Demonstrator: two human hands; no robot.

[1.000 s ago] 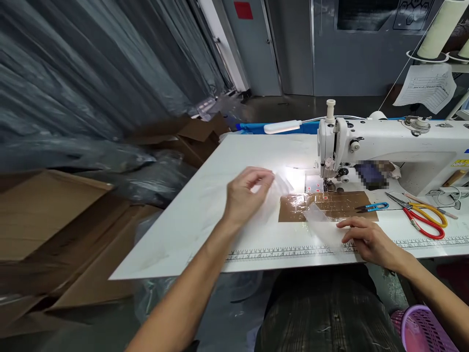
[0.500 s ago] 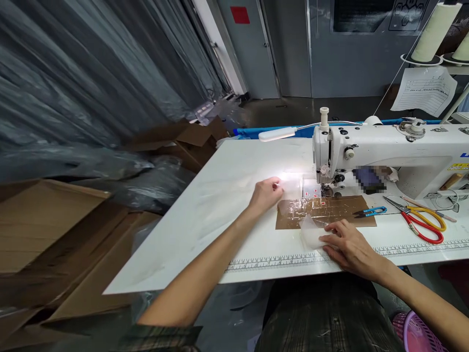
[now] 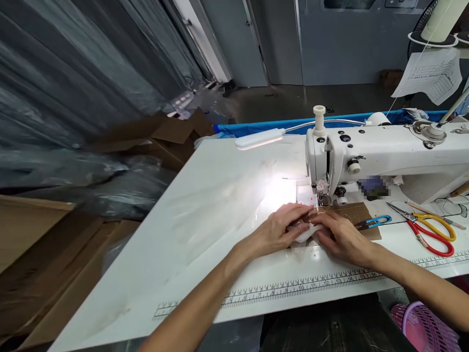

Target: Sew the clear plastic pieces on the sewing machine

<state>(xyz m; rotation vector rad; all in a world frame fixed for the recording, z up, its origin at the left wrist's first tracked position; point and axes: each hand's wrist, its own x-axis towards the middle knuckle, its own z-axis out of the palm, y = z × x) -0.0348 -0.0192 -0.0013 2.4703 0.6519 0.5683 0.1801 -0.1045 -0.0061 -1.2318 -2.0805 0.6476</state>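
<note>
In front of the sewing machine (image 3: 388, 151), both my hands meet over a translucent white piece of thin material (image 3: 308, 233); whether it is cloth or plastic film I cannot tell. My left hand (image 3: 280, 227) pinches its left side, fingers bent over it. From the right, my right hand (image 3: 339, 237) grips the same piece with curled fingers. Under the hands lies a brown board (image 3: 351, 212), partly covered by them. Just behind them is the machine's needle area (image 3: 324, 198). Blue thread snips (image 3: 377, 221) rest on the board's right end.
Red-and-yellow-handled scissors (image 3: 432, 230) lie right of the board. A printed ruler strip (image 3: 293, 293) runs along the front of the white table (image 3: 190, 210). A lamp (image 3: 260, 139) hangs left of the machine head. Cardboard boxes (image 3: 32, 230) stand at the left, a purple basket (image 3: 421, 325) below right.
My left hand has moved down and right from beside the needle plate to meet my right hand. The white piece is now held between both. The view has shifted slightly.
</note>
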